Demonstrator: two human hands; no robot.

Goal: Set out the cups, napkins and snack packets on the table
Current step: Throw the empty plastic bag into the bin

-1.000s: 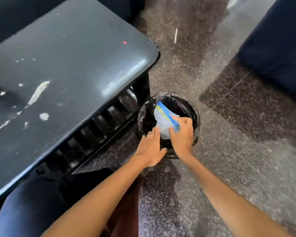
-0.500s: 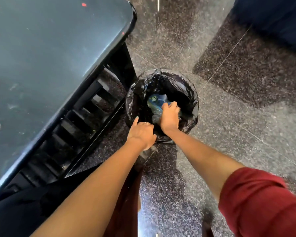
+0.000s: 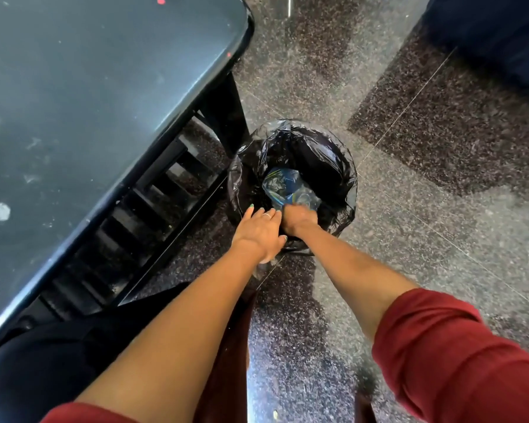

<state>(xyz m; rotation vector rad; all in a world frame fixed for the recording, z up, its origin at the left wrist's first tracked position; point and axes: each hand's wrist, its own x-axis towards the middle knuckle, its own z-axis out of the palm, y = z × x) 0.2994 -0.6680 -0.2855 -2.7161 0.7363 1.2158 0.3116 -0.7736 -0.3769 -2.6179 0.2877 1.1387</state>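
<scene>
A crumpled clear plastic bag (image 3: pixel 287 186) with a blue strip lies inside a small round bin (image 3: pixel 345 190) lined with a black bag, on the floor by the table's corner. My right hand (image 3: pixel 300 219) reaches down into the bin, its blurred fingers curled at the near edge of the plastic bag. My left hand (image 3: pixel 260 232) rests on the bin's near left rim with its fingers stretched out. The dark table (image 3: pixel 83 96) fills the upper left. No cups, napkins or snack packets are in view.
The tabletop has white scuffs and a red dot. A black leg (image 3: pixel 226 108) and slatted rails stand under it, right beside the bin. Speckled stone floor (image 3: pixel 409 224) spreads to the right. Dark blue furniture (image 3: pixel 495 35) occupies the top right corner.
My right hand has carried the plastic bag from above the rim down into the bin. The left hand has stayed at the rim. The view has tilted down, closer to the bin.
</scene>
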